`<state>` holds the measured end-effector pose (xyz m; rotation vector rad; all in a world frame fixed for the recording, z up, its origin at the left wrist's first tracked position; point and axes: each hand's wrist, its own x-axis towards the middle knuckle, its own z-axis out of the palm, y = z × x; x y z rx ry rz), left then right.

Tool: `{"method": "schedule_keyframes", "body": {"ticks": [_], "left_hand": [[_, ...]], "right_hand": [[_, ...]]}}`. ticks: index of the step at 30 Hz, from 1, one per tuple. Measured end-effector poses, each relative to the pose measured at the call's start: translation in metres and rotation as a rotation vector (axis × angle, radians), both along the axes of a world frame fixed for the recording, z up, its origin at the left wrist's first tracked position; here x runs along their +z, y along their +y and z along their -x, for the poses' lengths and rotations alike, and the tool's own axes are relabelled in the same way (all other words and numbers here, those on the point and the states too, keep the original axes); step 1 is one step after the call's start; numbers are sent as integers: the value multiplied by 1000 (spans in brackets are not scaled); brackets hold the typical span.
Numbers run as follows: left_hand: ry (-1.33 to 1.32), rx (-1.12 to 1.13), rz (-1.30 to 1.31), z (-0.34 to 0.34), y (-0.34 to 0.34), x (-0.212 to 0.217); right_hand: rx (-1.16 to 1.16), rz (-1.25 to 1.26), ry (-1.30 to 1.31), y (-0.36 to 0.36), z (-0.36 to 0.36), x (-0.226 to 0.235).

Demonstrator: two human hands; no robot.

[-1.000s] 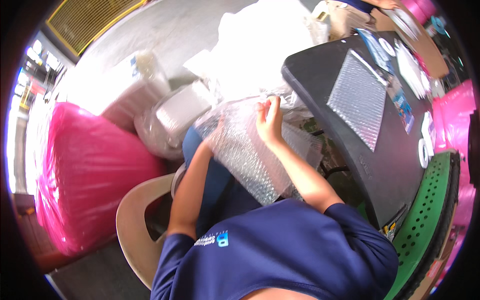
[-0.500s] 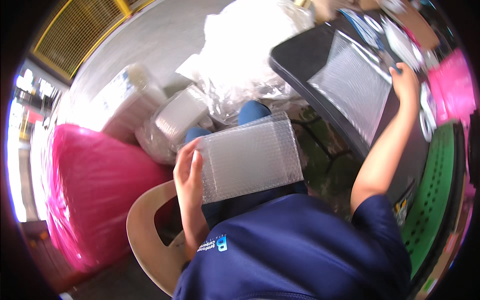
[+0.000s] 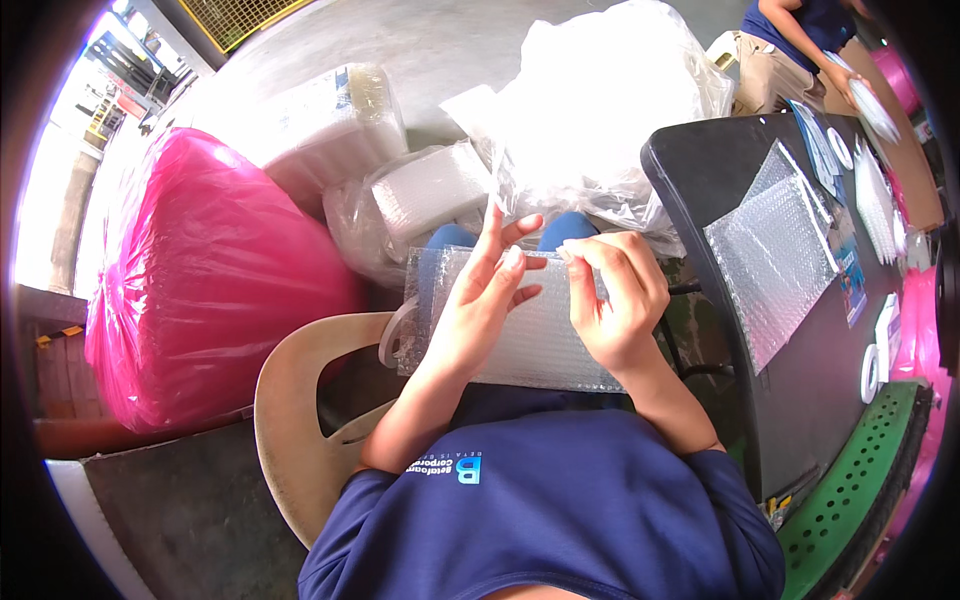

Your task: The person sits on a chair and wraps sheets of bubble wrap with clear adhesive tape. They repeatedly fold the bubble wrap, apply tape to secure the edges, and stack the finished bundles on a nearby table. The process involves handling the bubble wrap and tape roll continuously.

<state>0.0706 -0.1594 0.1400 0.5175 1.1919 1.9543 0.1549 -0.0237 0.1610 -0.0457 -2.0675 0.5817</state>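
A flat, clear bubble-wrap pouch (image 3: 560, 345) lies across my lap. My left hand (image 3: 485, 300) is over its left part, fingers spread and nothing visible in them. Close beside it, my right hand (image 3: 622, 295) is raised above the pouch, thumb and forefinger pinched together. Whatever sits between those fingertips is too small to make out. A white ring-shaped thing (image 3: 394, 338) shows at the pouch's left edge, partly hidden.
On the black table (image 3: 690, 165) to my right lie bubble-wrap pouches (image 3: 775, 260) and a white roll (image 3: 869, 374). A pink bag (image 3: 220, 290) stands left, wrapped bundles (image 3: 430, 190) ahead. A co-worker (image 3: 790, 50) handles white pieces at far right.
My right hand has come from the table to above the pouch on my lap. My left hand has let go of the pouch's edge and spread its fingers. A co-worker is now visible.
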Motion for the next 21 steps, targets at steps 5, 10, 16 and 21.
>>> {"method": "schedule_keyframes", "body": {"ticks": [5, 10, 16, 21], "left_hand": [[-113, 3, -42, 2, 1, -13], [-47, -60, -81, -6, 0, -15], [-231, -97, -114, -9, -5, -9], [-28, -65, -120, 2, -10, -21]], "right_hand": [[-7, 222, -38, -2, 3, -2], [126, 340, -175, 3, 7, -4], [43, 46, -32, 0, 11, -10], [260, 838, -15, 6, 8, -13]]}}
